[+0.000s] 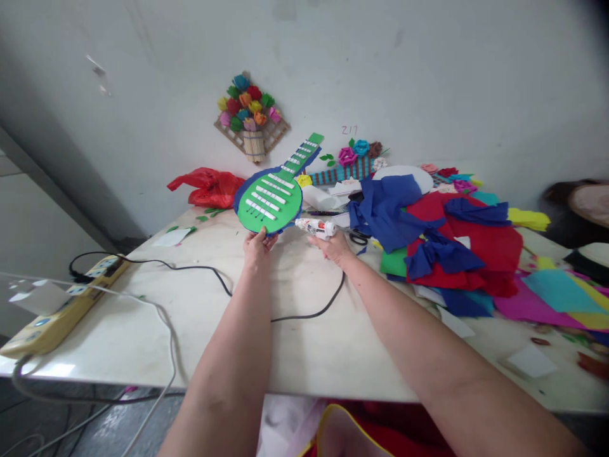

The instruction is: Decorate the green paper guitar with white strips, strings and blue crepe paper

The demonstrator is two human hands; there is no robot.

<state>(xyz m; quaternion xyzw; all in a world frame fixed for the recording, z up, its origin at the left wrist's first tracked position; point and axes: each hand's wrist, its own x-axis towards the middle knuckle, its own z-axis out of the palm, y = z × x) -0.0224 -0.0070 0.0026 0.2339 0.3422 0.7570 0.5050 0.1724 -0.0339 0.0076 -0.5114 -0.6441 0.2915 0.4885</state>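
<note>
My left hand (260, 244) grips the lower edge of a green paper craft lute (266, 202), thumb on its face. The lute has a blue border, a round body and a neck pointing up and right, with white strips across both. In my right hand (335, 247) is a white glue gun (316, 227), its nozzle pointing left, close to the lute's lower right edge. Whether the nozzle touches the edge I cannot tell. A black cord (311, 317) runs from below the right hand across the table, passing under my left forearm.
At left lies a yellow power strip (61, 314) with cords plugged in. A red plastic bag (209, 187) sits against the wall. Blue crepe paper (392, 212) and red sheets (495, 247) pile up at right, beside black scissors (358, 237). A paper flower basket (254, 145) hangs behind.
</note>
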